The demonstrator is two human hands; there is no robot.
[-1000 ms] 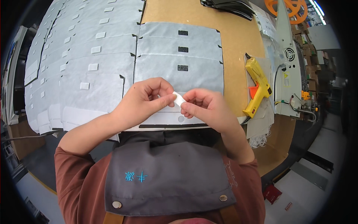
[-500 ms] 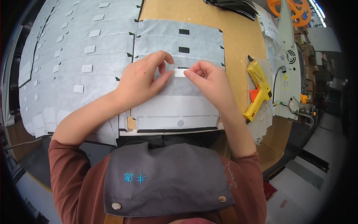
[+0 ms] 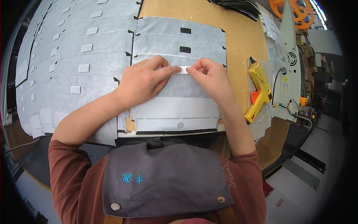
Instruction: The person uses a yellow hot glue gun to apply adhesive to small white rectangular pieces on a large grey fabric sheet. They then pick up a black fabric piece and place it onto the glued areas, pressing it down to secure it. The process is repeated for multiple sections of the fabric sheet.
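At left, overlapping pale sheets (image 3: 108, 61) bearing small white tabs (image 3: 84, 68) lie up against the left hand's (image 3: 145, 80) side, so sliding that way could ruffle their edges. Its fingertips meet the left end of a white strip (image 3: 184, 70) — pinching or merely pressing, I cannot tell. The strip, over the middle sheet (image 3: 179, 87), looks light, thin and bendable, best held by its short ends; the right hand (image 3: 212, 82) pinches the other end. Rightward, brown board (image 3: 240, 41) offers room before the yellow glue gun (image 3: 263, 91).

White tab (image 3: 184, 70), pale grey sheets (image 3: 173, 86), black patches (image 3: 185, 49) (faintly speckled), yellow glue gun (image 3: 261, 83)
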